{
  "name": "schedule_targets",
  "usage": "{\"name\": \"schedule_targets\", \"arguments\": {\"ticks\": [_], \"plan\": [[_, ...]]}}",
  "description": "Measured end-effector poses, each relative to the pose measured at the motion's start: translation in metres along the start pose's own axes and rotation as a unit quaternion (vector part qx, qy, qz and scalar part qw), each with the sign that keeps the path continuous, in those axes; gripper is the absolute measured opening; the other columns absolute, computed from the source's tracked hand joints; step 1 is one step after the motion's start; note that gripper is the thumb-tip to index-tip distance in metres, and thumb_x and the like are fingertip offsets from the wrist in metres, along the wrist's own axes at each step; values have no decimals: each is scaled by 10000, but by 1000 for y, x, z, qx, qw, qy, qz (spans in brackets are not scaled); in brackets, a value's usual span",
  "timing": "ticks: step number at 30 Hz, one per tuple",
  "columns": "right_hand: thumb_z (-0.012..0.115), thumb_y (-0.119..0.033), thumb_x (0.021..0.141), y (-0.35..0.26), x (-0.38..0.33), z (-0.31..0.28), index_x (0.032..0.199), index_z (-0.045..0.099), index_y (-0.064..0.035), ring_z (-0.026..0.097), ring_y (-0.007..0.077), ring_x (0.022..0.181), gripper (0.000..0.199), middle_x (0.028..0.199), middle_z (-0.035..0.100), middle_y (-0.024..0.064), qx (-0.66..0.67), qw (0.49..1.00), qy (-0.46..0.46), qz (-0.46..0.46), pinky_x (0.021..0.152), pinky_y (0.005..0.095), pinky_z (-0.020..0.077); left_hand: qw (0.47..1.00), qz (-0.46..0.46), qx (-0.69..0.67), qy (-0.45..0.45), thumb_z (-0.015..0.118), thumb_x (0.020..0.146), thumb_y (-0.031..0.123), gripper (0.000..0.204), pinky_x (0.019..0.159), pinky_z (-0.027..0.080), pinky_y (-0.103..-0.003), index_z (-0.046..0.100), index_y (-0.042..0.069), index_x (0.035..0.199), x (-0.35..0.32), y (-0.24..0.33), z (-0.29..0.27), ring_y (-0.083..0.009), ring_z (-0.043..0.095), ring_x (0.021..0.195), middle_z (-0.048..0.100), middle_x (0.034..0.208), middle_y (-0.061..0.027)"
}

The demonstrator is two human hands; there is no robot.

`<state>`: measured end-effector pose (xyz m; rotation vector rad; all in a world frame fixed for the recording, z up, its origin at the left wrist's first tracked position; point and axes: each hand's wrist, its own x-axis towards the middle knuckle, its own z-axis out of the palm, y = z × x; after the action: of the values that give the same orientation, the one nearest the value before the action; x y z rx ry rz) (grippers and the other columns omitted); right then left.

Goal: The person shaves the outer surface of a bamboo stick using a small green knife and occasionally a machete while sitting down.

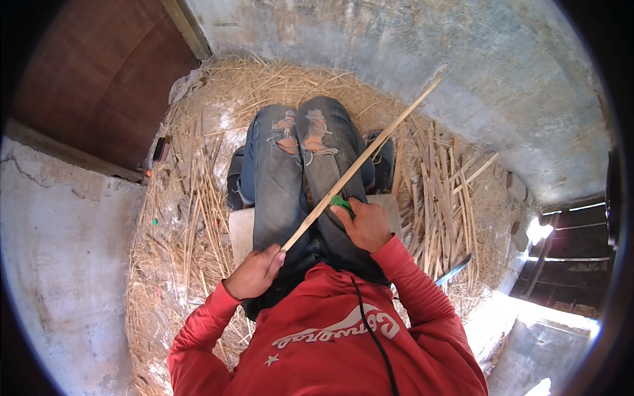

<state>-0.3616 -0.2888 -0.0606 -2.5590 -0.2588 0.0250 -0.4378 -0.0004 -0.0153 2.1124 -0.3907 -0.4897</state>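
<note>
A long pale bamboo strip (370,148) slants from my lap up to the right, over my knees in torn blue jeans. My left hand (256,270) is shut around its near end. My right hand (364,224) grips a green-handled tool (343,203) pressed against the strip about a third of the way up. I sit on a low pale seat (242,228).
Straw and shavings cover the floor. A pile of split bamboo strips (439,191) lies to my right, loose strips (201,198) to my left. A dark blade (454,269) rests near my right elbow. A wooden door (99,79) stands at the upper left, concrete walls around.
</note>
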Motion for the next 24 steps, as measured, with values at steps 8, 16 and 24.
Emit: {"name": "schedule_targets", "arguments": {"ticks": [8, 16, 24], "plan": [[567, -566, 979, 4, 2, 3, 820, 634, -65, 652, 443, 612, 530, 626, 637, 219, -44, 998, 51, -8, 569, 537, 512, 993, -90, -28, -69, 432, 1094, 215, 239, 535, 454, -449, 480, 37, 942, -69, -6, -23, -383, 610, 559, 549, 600, -143], [561, -500, 1005, 26, 30, -1, 851, 649, -38, 655, 456, 678, 496, 693, 646, 263, -26, 993, 100, 58, 606, 531, 509, 986, -134, -78, -69, 415, 1108, 267, 323, 520, 442, -375, 494, 40, 891, -107, -11, -24, -257, 560, 504, 526, 586, -80], [710, -347, 924, 79, 41, -34, 767, 589, -39, 494, 215, 574, 367, 590, 469, 64, 383, 894, -198, 118, 570, 362, 399, 946, -171, -255, -101, 392, 1124, 371, 423, 516, 371, -265, 475, 65, 843, -80, -78, -14, -99, 427, 528, 437, 610, 7]]}}
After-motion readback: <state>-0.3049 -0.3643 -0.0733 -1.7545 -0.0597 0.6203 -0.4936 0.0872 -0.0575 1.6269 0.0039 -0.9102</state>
